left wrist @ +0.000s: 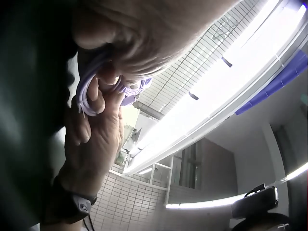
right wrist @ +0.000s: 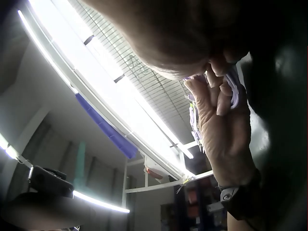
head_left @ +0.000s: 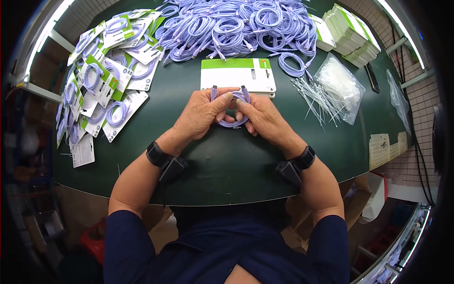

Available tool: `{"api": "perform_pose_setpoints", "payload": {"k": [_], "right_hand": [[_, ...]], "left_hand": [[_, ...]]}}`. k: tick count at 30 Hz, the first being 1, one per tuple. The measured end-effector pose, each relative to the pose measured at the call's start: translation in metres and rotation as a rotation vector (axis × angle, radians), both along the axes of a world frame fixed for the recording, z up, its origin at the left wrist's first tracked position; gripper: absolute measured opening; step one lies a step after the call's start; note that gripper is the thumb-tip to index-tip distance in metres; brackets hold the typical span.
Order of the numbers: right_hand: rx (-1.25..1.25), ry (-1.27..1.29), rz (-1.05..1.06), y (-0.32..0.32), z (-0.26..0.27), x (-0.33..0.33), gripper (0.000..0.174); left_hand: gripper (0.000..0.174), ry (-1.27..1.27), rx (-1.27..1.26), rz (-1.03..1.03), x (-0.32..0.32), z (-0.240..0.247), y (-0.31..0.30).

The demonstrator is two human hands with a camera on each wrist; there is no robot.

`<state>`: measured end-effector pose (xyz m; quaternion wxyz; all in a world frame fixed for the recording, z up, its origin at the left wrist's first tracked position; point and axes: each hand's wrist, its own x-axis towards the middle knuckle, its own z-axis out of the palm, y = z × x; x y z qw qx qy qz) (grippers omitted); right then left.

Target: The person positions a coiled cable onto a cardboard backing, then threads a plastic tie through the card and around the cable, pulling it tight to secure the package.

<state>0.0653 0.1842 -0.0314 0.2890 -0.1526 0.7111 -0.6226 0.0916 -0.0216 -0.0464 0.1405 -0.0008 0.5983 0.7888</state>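
Both hands hold one coiled lavender cable [head_left: 232, 125] in front of the body, over the green table. My left hand [head_left: 204, 112] grips the coil's left side, thumb on top; my right hand [head_left: 266, 117] grips the right side the same way. Two plug ends stick up above the fingers, a left plug [head_left: 214, 93] and a right plug [head_left: 245, 93]. Just beyond the hands lies a stack of white and green cards [head_left: 236, 75]. In the left wrist view the cable loop [left wrist: 84, 91] curves between the fingers of both hands. The palms hide part of the coil.
A big heap of coiled lavender cables [head_left: 236, 28] fills the back of the table. Carded cables [head_left: 101, 78] pile up at left. At right are loose white zip ties [head_left: 319, 102], a bag of ties [head_left: 343, 85], card stacks [head_left: 347, 33] and a dark slim tool [head_left: 372, 78].
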Motion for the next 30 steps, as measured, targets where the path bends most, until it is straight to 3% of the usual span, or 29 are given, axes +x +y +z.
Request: {"api": "perform_pose_setpoints", "payload": {"k": [7,10,16,25,30], "right_hand": [[0.084,-0.094,0.183,0.016,0.007,-0.007,0.044],[0.123,-0.086,0.260,0.020,0.016,-0.009,0.044],[0.129,-0.050,0.409,0.028,0.021,-0.016,0.040],[0.057,-0.187,0.379,0.025,0.014,-0.015,0.041],[0.115,-0.085,0.339,0.021,0.016,-0.010,0.041]], "left_hand": [[0.038,-0.009,0.018,-0.101,0.000,-0.004,-0.004],[0.039,0.049,-0.125,-0.202,-0.002,0.003,-0.008],[0.035,0.147,-0.238,-0.168,0.007,0.022,0.001],[0.032,0.141,-0.274,-0.146,0.000,0.014,-0.002],[0.032,0.062,-0.167,-0.156,0.002,0.013,-0.002]]}}
